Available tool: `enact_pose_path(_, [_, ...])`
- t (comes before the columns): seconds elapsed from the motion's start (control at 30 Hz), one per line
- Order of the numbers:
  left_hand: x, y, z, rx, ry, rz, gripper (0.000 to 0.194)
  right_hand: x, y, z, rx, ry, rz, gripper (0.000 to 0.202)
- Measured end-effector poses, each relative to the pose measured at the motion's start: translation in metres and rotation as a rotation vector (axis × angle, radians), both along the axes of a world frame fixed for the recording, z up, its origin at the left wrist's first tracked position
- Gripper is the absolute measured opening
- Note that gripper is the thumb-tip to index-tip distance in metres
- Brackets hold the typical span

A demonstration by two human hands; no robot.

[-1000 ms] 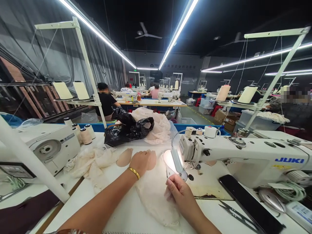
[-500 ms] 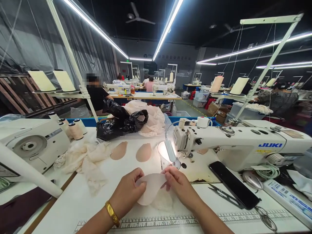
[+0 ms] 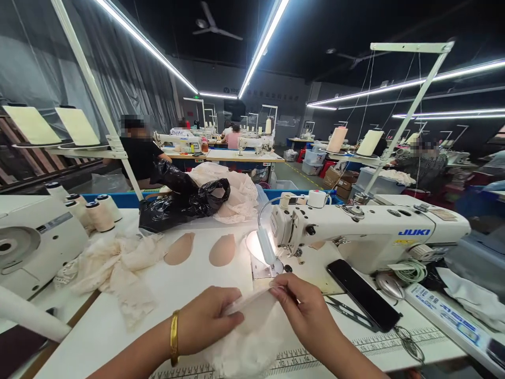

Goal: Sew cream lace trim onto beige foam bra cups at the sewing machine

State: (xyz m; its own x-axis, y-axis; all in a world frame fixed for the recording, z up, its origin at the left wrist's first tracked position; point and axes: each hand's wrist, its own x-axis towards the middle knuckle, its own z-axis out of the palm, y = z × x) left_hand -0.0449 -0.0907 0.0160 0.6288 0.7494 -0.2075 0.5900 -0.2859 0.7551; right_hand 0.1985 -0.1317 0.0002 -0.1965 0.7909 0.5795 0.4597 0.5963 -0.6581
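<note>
The left hand (image 3: 209, 321) grips one edge of the pale cloth (image 3: 252, 345) between thumb and fingers; the right hand (image 3: 302, 305) pinches the same piece at its far corner. The cloth is drawn between the two hands, its lower part hanging in loose folds toward the person. A gold bracelet (image 3: 174, 337) circles the left wrist. Below the hands, a ruler scale (image 3: 374, 345) runs along the worktop (image 3: 169, 297), partly covered by the cloth. Just beyond the right hand are a lit lamp (image 3: 266, 247) and the sewing machine (image 3: 366, 231), which extends to the right. Right of that hand lie black snips (image 3: 351, 313) and a phone (image 3: 363, 295). Beyond the left hand lie two beige pieces (image 3: 222, 251), well apart from it; to its left is a lace heap (image 3: 118, 263). Farther out sit a black bag (image 3: 169, 210) and spools (image 3: 100, 216).
</note>
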Motion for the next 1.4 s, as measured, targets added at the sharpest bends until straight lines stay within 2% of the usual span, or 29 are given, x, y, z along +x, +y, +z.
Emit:
enact_pose_path(0.07, [-0.009,0.010,-0.001,0.478,0.113,0.128,0.012,-0.003,0.007,-0.006,0.126,-0.002,-0.025,0.015])
enact_pose_path(0.13, [-0.018,0.018,0.003,0.936,0.181,0.205,0.026,-0.007,0.015,-0.016,0.280,-0.029,-0.007,0.026])
enact_pose_path(0.2, [-0.022,0.023,0.008,1.193,0.245,0.204,0.027,-0.006,0.025,-0.026,0.346,-0.145,0.024,0.031])
enact_pose_path(0.27, [-0.019,0.024,0.011,1.181,0.294,0.121,0.019,0.002,0.036,-0.034,0.273,-0.308,0.059,0.028])
enact_pose_path(0.37, [0.003,0.022,0.007,0.951,0.247,-0.119,0.018,0.023,0.052,-0.042,0.111,-0.452,0.129,0.023])
enact_pose_path(0.4, [0.014,0.024,0.002,0.910,0.234,-0.196,0.013,0.030,0.056,-0.043,0.079,-0.479,0.153,0.022])
enact_pose_path(0.47, [0.038,0.032,-0.010,0.905,0.258,-0.310,0.022,0.043,0.064,-0.045,0.044,-0.540,0.196,0.024])
enact_pose_path(0.53, [0.058,0.043,-0.027,0.946,0.310,-0.360,0.024,0.052,0.070,-0.049,0.067,-0.583,0.214,0.031])
enact_pose_path(0.63, [0.073,0.059,-0.050,1.019,0.300,-0.321,0.023,0.061,0.073,-0.054,0.137,-0.607,0.178,0.035])
enact_pose_path(0.73, [0.073,0.062,-0.063,1.098,0.199,-0.247,0.022,0.067,0.071,-0.057,0.128,-0.630,0.147,0.036])
enact_pose_path(0.93, [0.073,0.059,-0.063,1.145,0.084,-0.218,0.021,0.070,0.067,-0.054,0.069,-0.588,0.192,0.033])
enact_pose_path(1.07, [0.077,0.059,-0.064,1.138,0.116,-0.180,0.018,0.069,0.067,-0.050,0.074,-0.558,0.216,0.033])
enact_pose_path(1.4, [0.080,0.059,-0.063,1.068,0.161,-0.212,0.015,0.069,0.064,-0.047,0.065,-0.577,0.224,0.031])
